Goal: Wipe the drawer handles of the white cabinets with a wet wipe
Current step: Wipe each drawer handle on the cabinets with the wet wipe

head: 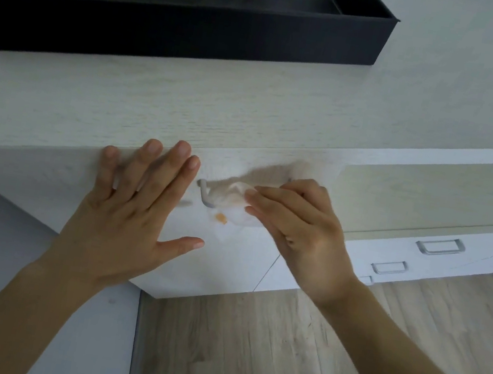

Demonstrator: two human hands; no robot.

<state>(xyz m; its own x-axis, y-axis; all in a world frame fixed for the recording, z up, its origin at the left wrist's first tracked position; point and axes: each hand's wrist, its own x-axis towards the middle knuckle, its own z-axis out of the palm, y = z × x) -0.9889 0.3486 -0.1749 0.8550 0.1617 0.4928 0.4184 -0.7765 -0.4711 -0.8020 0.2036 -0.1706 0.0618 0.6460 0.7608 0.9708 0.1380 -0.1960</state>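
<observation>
1. Head view: your right hand (303, 232) pinches the wet wipe (235, 214) against the drawer handle (205, 194), just right of your left hand (132, 216).
2. Your left hand lies flat, fingers spread and straight, on the white cabinet (241, 267) front.

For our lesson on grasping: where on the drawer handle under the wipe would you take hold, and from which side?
Probably the handle at its bare left end, reached from the front with fingers hooked behind: the bar stands off the drawer front, leaving a gap, while the wipe and right hand cover the rest.
</observation>
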